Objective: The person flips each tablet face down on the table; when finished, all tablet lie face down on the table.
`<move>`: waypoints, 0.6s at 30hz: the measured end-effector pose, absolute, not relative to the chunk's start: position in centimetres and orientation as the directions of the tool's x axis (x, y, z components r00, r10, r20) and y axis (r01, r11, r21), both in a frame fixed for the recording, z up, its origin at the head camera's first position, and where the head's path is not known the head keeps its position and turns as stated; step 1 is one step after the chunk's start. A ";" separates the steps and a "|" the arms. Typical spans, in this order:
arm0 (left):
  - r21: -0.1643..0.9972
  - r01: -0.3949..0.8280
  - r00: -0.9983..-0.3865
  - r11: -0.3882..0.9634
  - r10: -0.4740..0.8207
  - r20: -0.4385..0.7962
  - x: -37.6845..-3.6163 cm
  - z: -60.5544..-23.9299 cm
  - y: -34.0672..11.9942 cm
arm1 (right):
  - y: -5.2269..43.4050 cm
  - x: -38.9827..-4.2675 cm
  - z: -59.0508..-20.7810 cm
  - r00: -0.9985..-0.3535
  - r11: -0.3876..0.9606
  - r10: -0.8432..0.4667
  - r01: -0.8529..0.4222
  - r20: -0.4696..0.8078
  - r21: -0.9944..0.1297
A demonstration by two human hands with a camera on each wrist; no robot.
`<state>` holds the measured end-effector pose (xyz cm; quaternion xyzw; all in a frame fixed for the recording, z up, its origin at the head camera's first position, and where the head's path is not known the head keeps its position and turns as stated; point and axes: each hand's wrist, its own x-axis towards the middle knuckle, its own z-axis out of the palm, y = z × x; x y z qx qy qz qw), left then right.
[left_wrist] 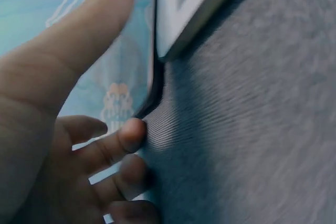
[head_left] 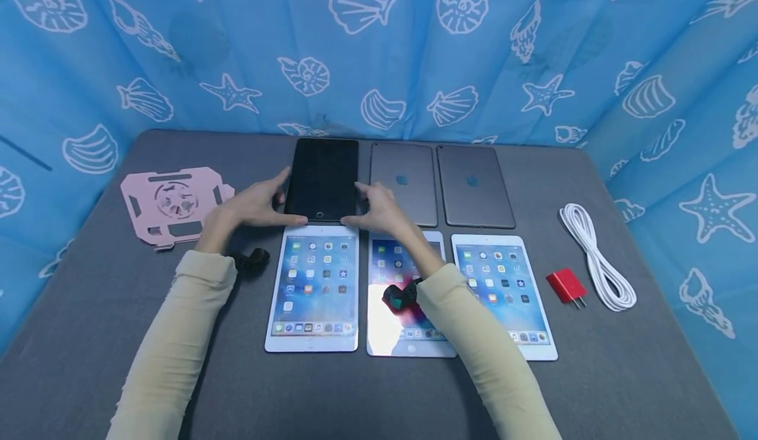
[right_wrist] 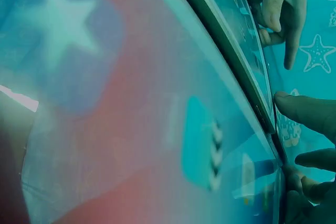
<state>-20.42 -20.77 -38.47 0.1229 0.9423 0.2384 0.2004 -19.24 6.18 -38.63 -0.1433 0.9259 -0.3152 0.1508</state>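
Observation:
A black tablet (head_left: pixel 322 180) lies screen up at the back, its round home button at the near edge. My left hand (head_left: pixel 254 203) holds its near left corner, thumb at the near edge and fingers along the left side. In the left wrist view, the curled fingers (left_wrist: pixel 132 135) meet the tablet's dark edge. At the near right corner, my right hand (head_left: pixel 379 210) holds the same tablet with thumb and fingers. Just in front lies a white tablet (head_left: pixel 320 289) with a lit screen of app icons. The right forearm passes over another lit white tablet (head_left: pixel 391 308).
Two grey tablets (head_left: pixel 404 180) lie backs up to the right of the black one. A third white tablet (head_left: pixel 503 282) is lit at front right. Beyond it are a red plug (head_left: pixel 566 287) and a coiled white cable (head_left: pixel 595 256). A pink stand (head_left: pixel 172 203) lies left.

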 end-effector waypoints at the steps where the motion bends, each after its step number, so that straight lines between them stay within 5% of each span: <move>1: 0.499 0.138 -0.893 0.856 0.325 -0.310 -20.5 -38.6 -20.6 | 6.1 -19.3 -38.7 -0.914 0.762 -0.357 -0.165 -0.194 -0.626; 18: 0.468 0.125 -0.926 0.875 0.272 -0.260 -21.4 -39.8 -20.0 | 5.2 -20.2 -39.0 -0.910 0.744 -0.319 -0.068 -0.264 -0.664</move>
